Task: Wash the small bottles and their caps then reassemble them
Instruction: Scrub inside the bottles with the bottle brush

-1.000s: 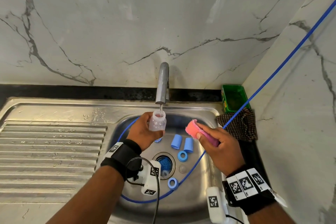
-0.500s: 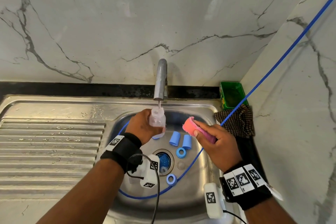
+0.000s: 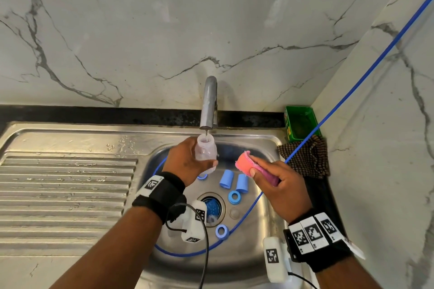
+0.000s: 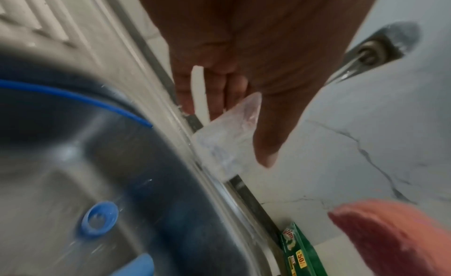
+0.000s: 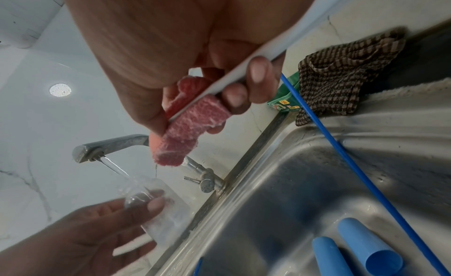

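2 hands were busy: the left hand [image 3: 190, 162] had fingers curled round the clear bottle [image 3: 206, 151] under the tap [image 3: 209, 103] at 12 o'clock of the sink [image 3: 256, 141], the right hand [image 3: 279, 185] pinched a pink sponge [image 3: 246, 164]. I'd keep the mouth centred under the stream, swirl, then dump. The green box [image 4: 301, 255] at 2 o'clock read "50/", rest too blurry.

White marble wall [image 3: 164, 30] veined in grey, black backsplash strip [image 3: 94, 114], steel drainboard [image 3: 65, 190] ribbed, round ceiling light [image 5: 60, 90] seen lit
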